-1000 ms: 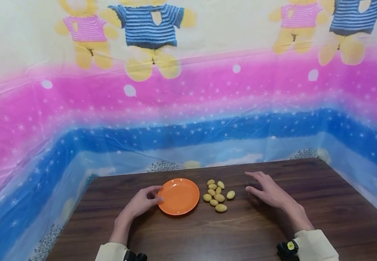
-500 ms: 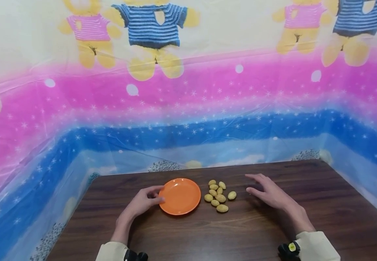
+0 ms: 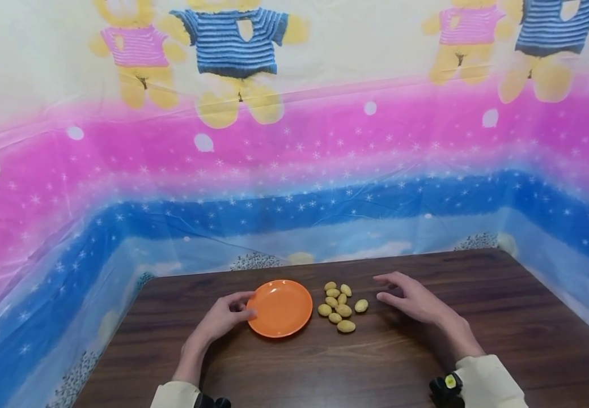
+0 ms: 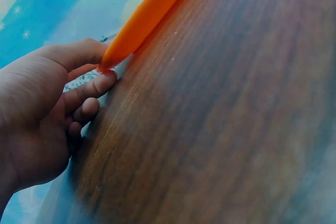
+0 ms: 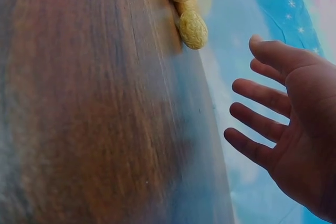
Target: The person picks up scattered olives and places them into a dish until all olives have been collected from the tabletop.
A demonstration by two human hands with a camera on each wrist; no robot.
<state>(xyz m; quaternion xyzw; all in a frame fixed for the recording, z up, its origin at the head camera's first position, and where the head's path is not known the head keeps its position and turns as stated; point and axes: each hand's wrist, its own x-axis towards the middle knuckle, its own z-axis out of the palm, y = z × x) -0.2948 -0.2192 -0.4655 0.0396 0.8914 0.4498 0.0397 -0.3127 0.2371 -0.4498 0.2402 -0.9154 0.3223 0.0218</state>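
On the table lies a round orange plate (image 3: 280,309). My left hand (image 3: 225,314) pinches its left rim, thumb on top and fingertips at the edge below, as the left wrist view of the plate (image 4: 139,24) shows. To the right of the plate is a loose cluster of several small, wrinkled, yellow-brown ovals (image 3: 343,310). One paler oval (image 3: 361,306) lies a little apart on the cluster's right side. My right hand (image 3: 414,297) hovers to the right of it, holding nothing. In the right wrist view, its fingers (image 5: 257,95) are spread and relaxed, short of the nearest oval (image 5: 193,30).
The dark wood-grain table (image 3: 320,374) ends just behind the plate and ovals. A printed cloth (image 3: 294,198) in pink, blue and cream hangs behind the table and along its sides. Cream sleeves and black wrist cameras (image 3: 447,388) are at the lower edge.
My right hand has shifted slightly left, closer to the pale oval. My left hand, the plate and the ovals have kept their places.
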